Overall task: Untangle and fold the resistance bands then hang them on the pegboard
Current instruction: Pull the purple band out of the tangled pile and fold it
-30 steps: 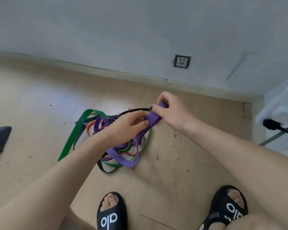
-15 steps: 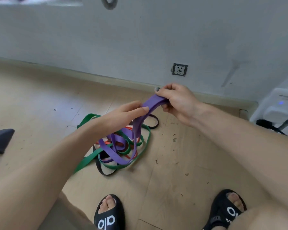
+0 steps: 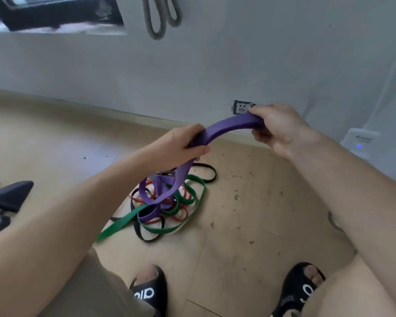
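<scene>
Head view: my left hand [image 3: 181, 145] and right hand [image 3: 277, 126] each clasp the purple band [image 3: 229, 126], lifted above the floor tangle [image 3: 167, 202] (untangling underway); next, I judge, drawing its snagged tail free.

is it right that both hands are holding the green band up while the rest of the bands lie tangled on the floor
Not quite: in the head view the left hand and right hand hold the purple band up, not the green band. The other bands do lie tangled on the floor.
</scene>
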`<state>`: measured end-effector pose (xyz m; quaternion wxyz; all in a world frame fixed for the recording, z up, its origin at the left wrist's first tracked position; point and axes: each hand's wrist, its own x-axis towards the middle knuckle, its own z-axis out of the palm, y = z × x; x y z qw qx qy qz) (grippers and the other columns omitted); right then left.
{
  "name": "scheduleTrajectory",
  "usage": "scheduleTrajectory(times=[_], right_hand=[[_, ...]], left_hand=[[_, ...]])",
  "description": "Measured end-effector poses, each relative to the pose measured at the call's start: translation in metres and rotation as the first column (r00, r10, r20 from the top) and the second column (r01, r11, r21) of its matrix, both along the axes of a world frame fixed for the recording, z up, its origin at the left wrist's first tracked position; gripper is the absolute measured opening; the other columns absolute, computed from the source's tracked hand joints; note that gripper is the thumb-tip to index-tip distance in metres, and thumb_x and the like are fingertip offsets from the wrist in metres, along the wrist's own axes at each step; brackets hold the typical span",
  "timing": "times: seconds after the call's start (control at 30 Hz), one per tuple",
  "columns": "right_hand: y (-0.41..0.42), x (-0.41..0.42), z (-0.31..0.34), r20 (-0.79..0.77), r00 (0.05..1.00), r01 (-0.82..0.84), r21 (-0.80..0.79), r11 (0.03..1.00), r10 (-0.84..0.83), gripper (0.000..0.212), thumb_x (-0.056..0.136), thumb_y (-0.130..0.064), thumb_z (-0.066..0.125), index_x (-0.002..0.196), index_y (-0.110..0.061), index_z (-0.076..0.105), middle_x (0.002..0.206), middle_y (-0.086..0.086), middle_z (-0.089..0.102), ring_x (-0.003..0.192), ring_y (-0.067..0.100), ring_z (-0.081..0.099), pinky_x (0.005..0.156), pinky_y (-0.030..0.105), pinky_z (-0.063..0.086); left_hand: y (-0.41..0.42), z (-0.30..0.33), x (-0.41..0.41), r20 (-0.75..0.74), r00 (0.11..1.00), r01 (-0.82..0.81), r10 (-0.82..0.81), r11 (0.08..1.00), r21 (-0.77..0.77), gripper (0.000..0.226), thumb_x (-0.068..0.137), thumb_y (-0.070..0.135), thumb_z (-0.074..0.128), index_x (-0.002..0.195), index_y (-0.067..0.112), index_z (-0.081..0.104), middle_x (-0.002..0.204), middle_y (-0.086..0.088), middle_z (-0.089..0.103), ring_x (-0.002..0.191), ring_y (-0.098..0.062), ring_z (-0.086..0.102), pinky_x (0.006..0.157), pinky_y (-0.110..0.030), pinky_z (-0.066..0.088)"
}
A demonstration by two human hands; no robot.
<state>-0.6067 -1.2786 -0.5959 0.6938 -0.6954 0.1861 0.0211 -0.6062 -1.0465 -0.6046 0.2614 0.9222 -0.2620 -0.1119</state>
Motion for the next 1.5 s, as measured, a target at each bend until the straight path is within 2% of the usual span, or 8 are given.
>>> scheduleTrajectory(times=[0.2, 0.3, 0.43, 0.73, 1.0, 1.1, 1.23, 1.5], right_hand=[[0.018, -0.014, 0.000, 0.255, 0.945, 0.058, -0.747, 0.662, 0.205, 0.031, 0.103, -0.017, 0.047, 0.132, -0.016, 0.055, 0.124, 0.006, 0.060, 0.112, 0.024, 0.057, 0.089, 0.034, 0.043], [0.049, -0.028, 0.010, 0.347, 0.836, -0.064, -0.708, 0.703, 0.425, 0.030, 0.108, -0.025, 0.043, 0.131, -0.019, 0.061, 0.120, 0.000, 0.068, 0.112, 0.017, 0.062, 0.097, 0.036, 0.048], [0.072, -0.044, -0.006, 0.131, 0.771, -0.398, -0.664, 0.633, 0.623, 0.033, 0.108, -0.046, 0.036, 0.128, -0.033, 0.059, 0.112, -0.008, 0.070, 0.104, 0.012, 0.064, 0.094, 0.040, 0.051], [0.088, -0.030, -0.021, 0.116, 0.861, -0.360, -0.547, 0.756, 0.494, 0.018, 0.103, -0.037, 0.055, 0.101, -0.021, 0.062, 0.084, 0.008, 0.072, 0.072, 0.016, 0.063, 0.066, 0.035, 0.048], [0.074, -0.007, -0.001, 0.217, 0.964, -0.174, 0.078, 0.982, 0.154, 0.009, 0.096, -0.008, 0.063, 0.090, -0.014, 0.062, 0.065, -0.008, 0.060, 0.050, 0.004, 0.051, 0.050, 0.020, 0.042], [0.050, 0.000, -0.006, 0.205, 0.970, -0.093, -0.178, 0.980, 0.130, 0.007, 0.096, -0.015, 0.065, 0.090, -0.014, 0.062, 0.075, -0.001, 0.063, 0.055, 0.009, 0.053, 0.057, 0.028, 0.047], [0.030, 0.001, -0.030, -0.006, 0.929, -0.257, -0.730, 0.633, 0.371, 0.013, 0.098, -0.034, 0.063, 0.099, -0.021, 0.064, 0.088, -0.001, 0.066, 0.079, 0.016, 0.060, 0.064, 0.026, 0.043], [0.074, -0.010, -0.033, 0.077, 0.852, -0.450, -0.396, 0.800, 0.518, 0.041, 0.106, -0.054, 0.037, 0.110, -0.026, 0.067, 0.107, -0.005, 0.073, 0.110, 0.014, 0.066, 0.102, 0.036, 0.046]], left_hand=[[0.008, -0.003, -0.012, 0.012, 1.000, 0.005, -0.005, 1.000, 0.006, 0.020, 0.100, 0.034, 0.062, 0.115, 0.021, 0.058, 0.086, 0.007, 0.063, 0.073, -0.002, 0.058, 0.066, -0.017, 0.042], [0.018, -0.005, -0.013, 0.017, 1.000, 0.019, -0.019, 1.000, -0.008, 0.021, 0.097, 0.038, 0.063, 0.114, 0.027, 0.059, 0.086, 0.007, 0.064, 0.072, -0.007, 0.057, 0.068, -0.023, 0.045], [0.022, 0.002, -0.014, 0.018, 0.999, 0.030, -0.028, 0.994, -0.107, 0.016, 0.093, 0.032, 0.068, 0.101, 0.037, 0.055, 0.087, 0.007, 0.066, 0.077, -0.013, 0.060, 0.071, -0.026, 0.047], [0.030, -0.012, -0.009, -0.128, 0.992, -0.049, 0.015, 0.961, -0.272, 0.039, 0.086, 0.028, 0.080, 0.110, 0.018, 0.050, 0.096, 0.008, 0.066, 0.076, 0.003, 0.064, 0.073, -0.021, 0.056], [0.043, -0.035, -0.001, -0.270, 0.960, 0.010, -0.078, 0.970, -0.244, 0.039, 0.088, 0.038, 0.077, 0.114, 0.015, 0.060, 0.098, -0.006, 0.070, 0.091, -0.025, 0.069, 0.091, -0.045, 0.058], [0.048, -0.033, 0.005, -0.193, 0.981, -0.014, -0.015, 0.989, -0.148, 0.018, 0.096, 0.037, 0.069, 0.101, 0.024, 0.057, 0.078, 0.006, 0.058, 0.070, -0.012, 0.055, 0.072, -0.036, 0.050], [0.053, -0.026, 0.007, -0.088, 0.996, -0.005, -0.005, 0.995, -0.104, 0.020, 0.095, 0.050, 0.064, 0.102, 0.031, 0.058, 0.080, 0.010, 0.058, 0.065, -0.005, 0.051, 0.062, -0.021, 0.043], [0.042, -0.016, 0.002, 0.120, 0.985, 0.128, -0.121, 0.990, -0.059, 0.014, 0.098, 0.037, 0.063, 0.110, 0.029, 0.060, 0.081, 0.015, 0.063, 0.074, -0.001, 0.059, 0.066, -0.015, 0.040]])
